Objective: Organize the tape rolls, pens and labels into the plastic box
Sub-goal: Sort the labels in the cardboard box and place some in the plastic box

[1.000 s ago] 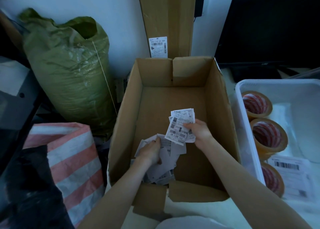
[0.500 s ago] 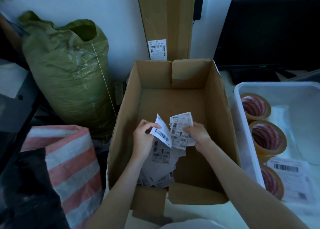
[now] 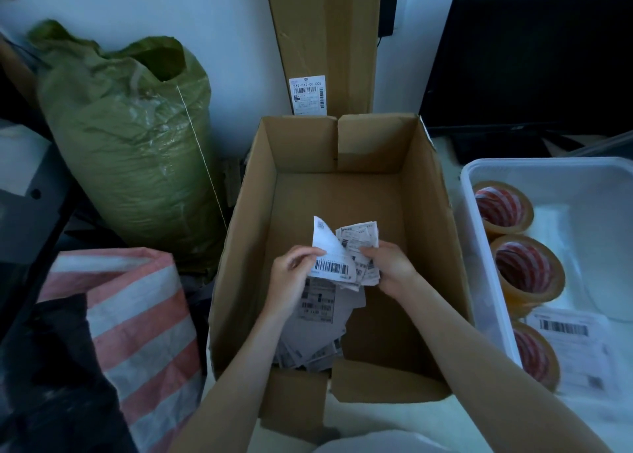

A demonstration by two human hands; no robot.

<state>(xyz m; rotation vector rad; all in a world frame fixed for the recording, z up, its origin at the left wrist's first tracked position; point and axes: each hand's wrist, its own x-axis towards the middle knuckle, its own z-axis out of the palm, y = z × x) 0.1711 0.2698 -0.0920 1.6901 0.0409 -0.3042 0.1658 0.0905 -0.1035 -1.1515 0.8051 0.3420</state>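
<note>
While both hands [image 3: 291, 274] grip: three tape rolls [image 3: 527, 271].

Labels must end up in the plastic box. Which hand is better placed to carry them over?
Right hand: it grips the label stack nearest the white plastic box.

Dim room, white wall [image 3: 219, 3], dark monitor [image 3: 527, 55]

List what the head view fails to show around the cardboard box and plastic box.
- Loose labels at the brown cardboard box bottom: partly hidden by the left hand.
- Print on the right hand's label stack: too small.
- White plastic box: cut off right.
- Pens: unseen.
</note>
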